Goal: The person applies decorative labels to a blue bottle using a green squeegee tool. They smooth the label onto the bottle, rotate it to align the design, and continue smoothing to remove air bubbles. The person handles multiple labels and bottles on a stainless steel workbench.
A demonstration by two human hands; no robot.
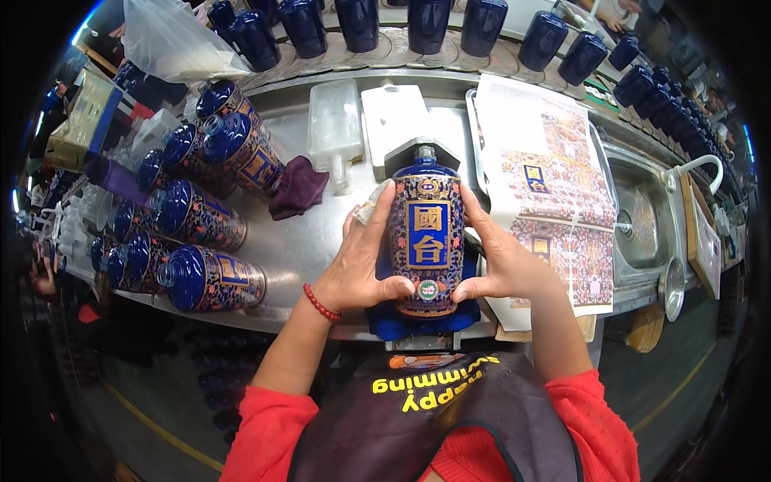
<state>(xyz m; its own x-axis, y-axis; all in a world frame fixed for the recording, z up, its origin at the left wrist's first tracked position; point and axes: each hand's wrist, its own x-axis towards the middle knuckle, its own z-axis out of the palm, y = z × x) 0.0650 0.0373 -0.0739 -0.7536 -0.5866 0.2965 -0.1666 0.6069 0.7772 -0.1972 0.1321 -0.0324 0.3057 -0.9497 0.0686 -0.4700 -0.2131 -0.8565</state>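
Observation:
A dark blue bottle with an ornate floral wrap and a blue, gold-edged label stands in front of me. My left hand grips its left side, thumb on the lower front. My right hand grips the opposite side, its thumb near a small round green-and-white mark. A pale scrap of cloth or paper shows by my left fingers. Under the bottle lies a blue cloth. Decorated sheets with matching floral print lie right of my right hand.
Several decorated blue bottles stand at the left, beside a purple cloth. A clear plastic container lies behind my left hand. Plain blue bottles line a conveyor at the back. A metal sink with a white faucet is at the right.

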